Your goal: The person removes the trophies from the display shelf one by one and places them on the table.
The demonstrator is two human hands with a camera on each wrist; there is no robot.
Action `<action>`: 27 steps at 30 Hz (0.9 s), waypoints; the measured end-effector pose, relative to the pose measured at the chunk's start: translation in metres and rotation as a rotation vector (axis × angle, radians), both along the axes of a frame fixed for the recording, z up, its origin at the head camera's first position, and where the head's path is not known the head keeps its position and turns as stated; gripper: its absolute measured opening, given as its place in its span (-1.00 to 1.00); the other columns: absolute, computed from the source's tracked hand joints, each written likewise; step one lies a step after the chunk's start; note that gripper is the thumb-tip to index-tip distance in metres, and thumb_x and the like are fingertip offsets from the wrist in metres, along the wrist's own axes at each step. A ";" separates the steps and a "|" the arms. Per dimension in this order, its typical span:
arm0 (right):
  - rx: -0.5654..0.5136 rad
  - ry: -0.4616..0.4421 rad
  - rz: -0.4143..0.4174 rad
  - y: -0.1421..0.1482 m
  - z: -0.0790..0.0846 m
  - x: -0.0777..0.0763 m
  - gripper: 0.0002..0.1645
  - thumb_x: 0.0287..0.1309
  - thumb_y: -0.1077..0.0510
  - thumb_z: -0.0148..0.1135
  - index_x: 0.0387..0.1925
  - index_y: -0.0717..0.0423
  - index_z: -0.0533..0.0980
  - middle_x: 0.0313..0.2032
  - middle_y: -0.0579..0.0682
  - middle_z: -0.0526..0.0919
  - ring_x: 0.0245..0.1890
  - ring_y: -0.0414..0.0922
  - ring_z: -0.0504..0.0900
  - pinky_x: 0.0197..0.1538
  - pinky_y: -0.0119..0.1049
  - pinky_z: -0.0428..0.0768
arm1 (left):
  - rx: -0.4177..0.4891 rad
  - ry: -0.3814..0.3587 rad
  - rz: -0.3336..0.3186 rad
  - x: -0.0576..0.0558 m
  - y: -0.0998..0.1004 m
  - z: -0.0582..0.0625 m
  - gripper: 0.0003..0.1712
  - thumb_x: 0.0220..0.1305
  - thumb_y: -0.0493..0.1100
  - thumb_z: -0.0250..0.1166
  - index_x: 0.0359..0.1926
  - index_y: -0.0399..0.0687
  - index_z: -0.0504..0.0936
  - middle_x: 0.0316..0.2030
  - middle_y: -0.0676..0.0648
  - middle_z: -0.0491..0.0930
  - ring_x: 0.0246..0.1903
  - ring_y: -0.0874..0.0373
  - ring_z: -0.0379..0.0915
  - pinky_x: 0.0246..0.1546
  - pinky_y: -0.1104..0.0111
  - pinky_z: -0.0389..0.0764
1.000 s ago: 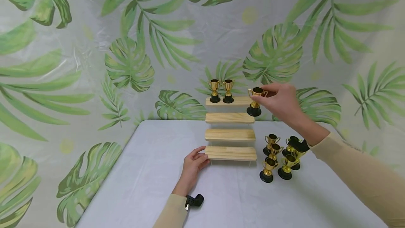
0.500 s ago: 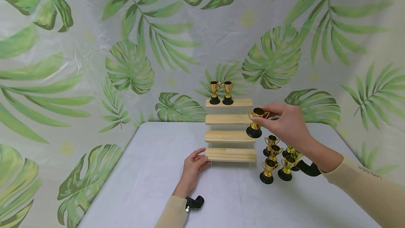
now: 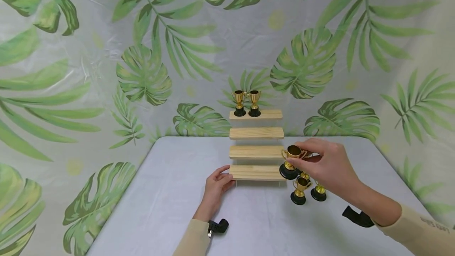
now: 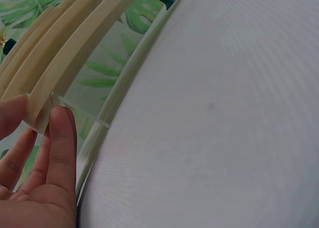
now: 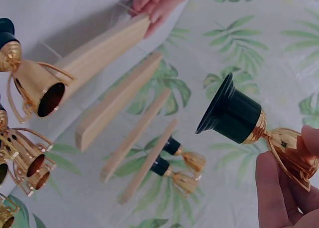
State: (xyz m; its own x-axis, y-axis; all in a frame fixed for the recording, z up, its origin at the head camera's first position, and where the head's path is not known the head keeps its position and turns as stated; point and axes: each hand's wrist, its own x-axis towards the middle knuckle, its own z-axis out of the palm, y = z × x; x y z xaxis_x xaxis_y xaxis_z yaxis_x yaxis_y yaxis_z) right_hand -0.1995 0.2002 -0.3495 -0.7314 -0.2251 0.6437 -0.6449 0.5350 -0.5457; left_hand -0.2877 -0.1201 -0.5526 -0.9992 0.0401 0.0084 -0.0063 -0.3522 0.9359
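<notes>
The right hand [image 3: 328,167] pinches a gold trophy [image 3: 293,152] in the air, near the right end of the wooden stand [image 3: 256,132]; the left hand [image 3: 215,185] grips its bottom step [image 3: 257,173]. Two matching trophies [image 3: 254,98] stand up top; more cups [image 3: 301,184], partly hidden, I can't surely count, on the table [image 3: 170,204].
</notes>
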 end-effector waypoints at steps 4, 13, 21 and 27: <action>-0.005 0.020 0.015 0.004 -0.007 0.005 -0.60 -0.09 0.18 0.65 -0.13 -0.05 0.74 -0.29 -0.28 0.70 -0.38 -0.30 0.70 -0.36 -0.45 0.70 | -0.002 0.007 -0.006 0.000 -0.001 0.001 -0.43 0.28 -0.32 0.40 0.29 -0.29 0.49 -0.19 -0.16 0.65 -0.20 0.07 0.66 -0.04 0.24 0.70; 0.020 -0.025 -0.070 0.019 -0.027 0.012 -0.59 -0.09 0.15 0.65 -0.12 0.04 0.74 -0.33 -0.24 0.69 -0.42 -0.29 0.70 -0.38 -0.48 0.69 | 0.007 0.002 0.000 -0.001 0.000 -0.001 -0.44 0.27 -0.35 0.39 0.28 -0.29 0.50 -0.20 -0.15 0.65 -0.20 0.07 0.66 -0.05 0.24 0.70; 0.050 -0.035 -0.145 0.030 -0.043 0.016 -0.55 -0.11 0.14 0.66 -0.10 0.11 0.74 -0.35 -0.15 0.67 -0.47 -0.28 0.70 -0.43 -0.55 0.64 | 0.005 -0.007 0.011 0.000 0.000 0.002 -0.46 0.27 -0.36 0.38 0.27 -0.28 0.52 -0.20 -0.16 0.65 -0.21 0.08 0.66 -0.05 0.24 0.70; 0.069 -0.032 -0.212 0.038 -0.056 0.017 -0.55 -0.09 0.12 0.65 -0.10 0.11 0.73 -0.25 -0.02 0.75 -0.46 -0.31 0.72 -0.43 -0.59 0.62 | 0.010 -0.008 0.009 0.000 0.000 0.003 -0.46 0.27 -0.36 0.39 0.27 -0.28 0.52 -0.20 -0.16 0.66 -0.21 0.07 0.67 -0.04 0.23 0.70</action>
State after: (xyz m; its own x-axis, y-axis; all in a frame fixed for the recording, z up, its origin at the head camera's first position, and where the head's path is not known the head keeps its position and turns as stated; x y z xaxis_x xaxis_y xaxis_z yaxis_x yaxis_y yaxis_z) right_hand -0.1823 0.2379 -0.4056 -0.7867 -0.1070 0.6080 -0.4972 0.6936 -0.5212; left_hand -0.2873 -0.1198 -0.5497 -0.9995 0.0306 0.0011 -0.0100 -0.3618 0.9322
